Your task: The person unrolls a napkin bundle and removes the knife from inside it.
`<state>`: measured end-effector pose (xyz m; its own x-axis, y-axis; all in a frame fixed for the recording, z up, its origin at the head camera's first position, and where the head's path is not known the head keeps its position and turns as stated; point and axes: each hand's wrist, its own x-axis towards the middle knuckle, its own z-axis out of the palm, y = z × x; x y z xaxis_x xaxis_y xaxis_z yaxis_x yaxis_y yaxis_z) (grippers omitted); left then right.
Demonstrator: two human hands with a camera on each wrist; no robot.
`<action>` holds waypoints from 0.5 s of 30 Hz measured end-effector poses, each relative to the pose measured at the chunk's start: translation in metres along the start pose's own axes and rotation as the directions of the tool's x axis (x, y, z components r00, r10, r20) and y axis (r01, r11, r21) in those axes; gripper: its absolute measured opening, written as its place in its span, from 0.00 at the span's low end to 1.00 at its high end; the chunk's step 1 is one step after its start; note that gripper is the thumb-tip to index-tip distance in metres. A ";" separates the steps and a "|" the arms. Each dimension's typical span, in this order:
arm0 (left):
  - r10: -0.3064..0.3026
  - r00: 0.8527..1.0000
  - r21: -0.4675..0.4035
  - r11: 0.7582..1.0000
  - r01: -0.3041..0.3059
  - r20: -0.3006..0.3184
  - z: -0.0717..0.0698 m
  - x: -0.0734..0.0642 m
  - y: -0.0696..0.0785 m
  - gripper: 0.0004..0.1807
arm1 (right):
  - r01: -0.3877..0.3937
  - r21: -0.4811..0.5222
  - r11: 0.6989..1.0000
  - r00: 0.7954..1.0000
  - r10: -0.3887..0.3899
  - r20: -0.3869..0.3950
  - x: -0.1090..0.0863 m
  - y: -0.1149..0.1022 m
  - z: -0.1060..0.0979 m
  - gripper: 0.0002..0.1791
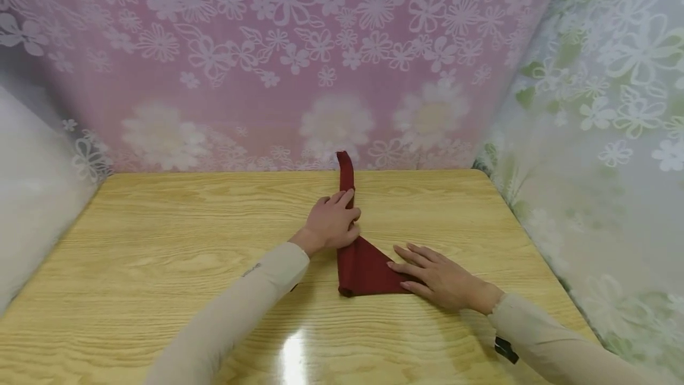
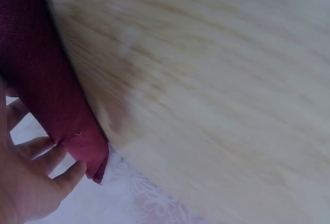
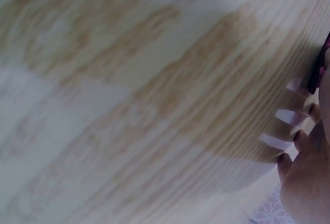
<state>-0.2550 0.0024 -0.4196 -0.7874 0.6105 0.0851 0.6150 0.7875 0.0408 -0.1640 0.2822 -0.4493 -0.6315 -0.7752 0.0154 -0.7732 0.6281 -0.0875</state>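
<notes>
A dark red cloth (image 1: 372,269) lies on the wooden table, spread in a triangle at its near right. Its left side forms a thick fold, and from there a narrow band (image 1: 346,170) runs past the far table edge. My left hand (image 1: 332,220) lies across the band, its fingertips on the cloth; in the left wrist view its loosely bent fingers (image 2: 46,154) touch the band's edge. With fingers spread, my right hand (image 1: 439,276) rests on the cloth's right corner. In the right wrist view, only a sliver of dark cloth (image 3: 318,69) shows beside that hand.
The wooden table (image 1: 176,230) has rounded far corners. Behind it hangs a pink flowered curtain (image 1: 256,106), with a pale flowered one (image 1: 604,165) along the right and a white surface (image 1: 37,183) on the left. Light glares off the table's near part.
</notes>
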 end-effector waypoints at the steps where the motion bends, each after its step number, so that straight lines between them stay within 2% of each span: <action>1: 0.008 1.000 0.005 1.000 -0.008 -0.013 0.000 -0.002 -0.002 0.14 | -0.002 0.002 1.000 1.000 0.002 0.000 0.000 0.000 0.000 0.25; 4: 0.040 0.998 0.025 0.999 -0.039 -0.039 0.001 -0.009 -0.007 0.16 | -0.019 0.016 1.000 1.000 0.019 0.006 0.001 0.000 0.002 0.25; 7: 0.054 0.998 0.069 0.996 -0.052 -0.027 0.001 -0.015 -0.013 0.19 | -0.036 0.022 0.999 0.999 0.035 0.016 0.001 0.000 0.004 0.26; 11: 0.010 0.999 0.094 0.996 -0.013 0.041 0.002 -0.025 -0.021 0.24 | -0.040 0.025 0.999 0.999 0.040 0.015 0.001 0.000 0.005 0.26; 15: -0.033 0.991 0.085 0.996 0.022 0.133 0.004 -0.032 -0.026 0.34 | -0.035 0.034 0.999 0.999 0.035 0.001 0.001 0.001 0.005 0.26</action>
<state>-0.2461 -0.0376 -0.4274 -0.8058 0.5902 -0.0495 0.5921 0.8048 -0.0423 -0.1650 0.2822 -0.4544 -0.6583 -0.7527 0.0115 -0.7480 0.6524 -0.1221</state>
